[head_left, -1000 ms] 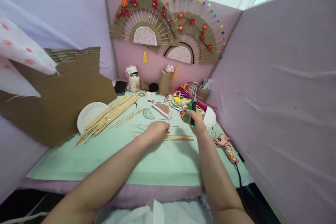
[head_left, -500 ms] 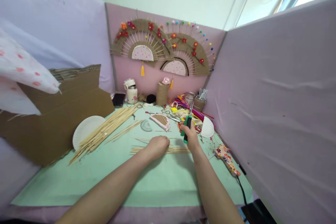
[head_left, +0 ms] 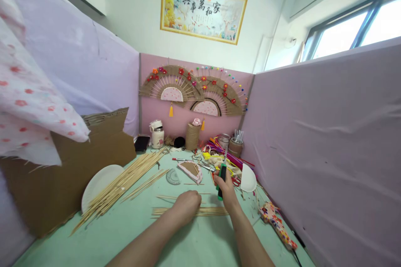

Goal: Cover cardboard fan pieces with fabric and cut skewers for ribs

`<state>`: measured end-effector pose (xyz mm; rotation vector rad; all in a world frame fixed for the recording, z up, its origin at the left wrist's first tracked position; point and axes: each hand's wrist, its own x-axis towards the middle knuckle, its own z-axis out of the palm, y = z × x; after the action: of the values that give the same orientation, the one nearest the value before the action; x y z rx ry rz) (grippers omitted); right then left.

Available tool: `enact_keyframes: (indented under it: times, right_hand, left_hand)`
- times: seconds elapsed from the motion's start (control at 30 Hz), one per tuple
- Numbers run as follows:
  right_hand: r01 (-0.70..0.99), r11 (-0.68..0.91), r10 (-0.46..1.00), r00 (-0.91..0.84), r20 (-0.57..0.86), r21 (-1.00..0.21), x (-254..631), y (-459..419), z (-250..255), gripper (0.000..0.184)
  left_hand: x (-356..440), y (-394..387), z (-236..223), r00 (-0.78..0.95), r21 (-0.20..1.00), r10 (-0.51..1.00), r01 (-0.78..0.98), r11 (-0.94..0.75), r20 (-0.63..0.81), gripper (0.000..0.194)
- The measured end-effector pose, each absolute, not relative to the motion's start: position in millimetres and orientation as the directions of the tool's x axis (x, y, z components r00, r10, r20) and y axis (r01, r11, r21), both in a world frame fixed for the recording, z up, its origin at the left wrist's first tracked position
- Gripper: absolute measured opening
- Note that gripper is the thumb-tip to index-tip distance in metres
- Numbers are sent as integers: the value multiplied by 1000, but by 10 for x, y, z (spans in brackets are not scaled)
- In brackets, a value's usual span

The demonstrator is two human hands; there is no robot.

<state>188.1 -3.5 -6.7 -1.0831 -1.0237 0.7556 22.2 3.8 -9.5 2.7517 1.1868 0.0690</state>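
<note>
My left hand (head_left: pixel 187 207) is closed low over the green tabletop, its fingertips pinched around what looks like a thin bamboo stick (head_left: pixel 166 197); the grip itself is mostly hidden. Just below it lies a row of bamboo sticks (head_left: pixel 213 211), partly covered by the hand and wrist. Green-and-black-handled pliers (head_left: pixel 222 177) are held upright in my right hand (head_left: pixel 228 192), metal jaws pointing up and away. Beyond the hands lie a half-round cardboard piece with a pink padded edge (head_left: pixel 191 171) and a clear protractor (head_left: pixel 173 177).
At left, a large bundle of bamboo sticks (head_left: pixel 125 183) overlaps a white paper plate (head_left: pixel 94 183), with cardboard (head_left: pixel 103 142) behind. A flower-patterned glue gun (head_left: pixel 277 223) lies at right. A bottle (head_left: pixel 157 135) and twine-wrapped cylinder (head_left: pixel 192 137) stand at the back, below two cardboard fans (head_left: pixel 238 106).
The camera view has tilted up, so everything sits lower and more of the wall picture shows. Both hands keep nearly the same places over the table, the pliers still in my right hand.
</note>
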Motion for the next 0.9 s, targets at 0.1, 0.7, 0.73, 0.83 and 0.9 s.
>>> enact_keyframes:
  times: [0.1,0.7,0.73,0.83,0.9]
  right_hand:
    - [-6,304,896,341,284,-953,1898,-39,-66,46]
    - [-33,359,867,382,320,-933,1859,-57,-80,44]
    - [-35,358,868,380,319,-933,1857,-67,-71,45]
    - [-41,362,870,374,321,-931,1852,-99,-41,46]
    - [-43,372,870,365,332,-927,1854,-119,-26,43]
  left_hand:
    - [217,46,-104,693,131,721,717,-685,-22,27]
    - [162,62,-117,712,73,702,702,-709,-31,28]
    - [150,66,-102,707,70,707,707,-704,-22,29]
    - [115,66,-21,667,48,745,744,-667,8,30]
    - [86,70,48,641,39,767,766,-642,36,31]
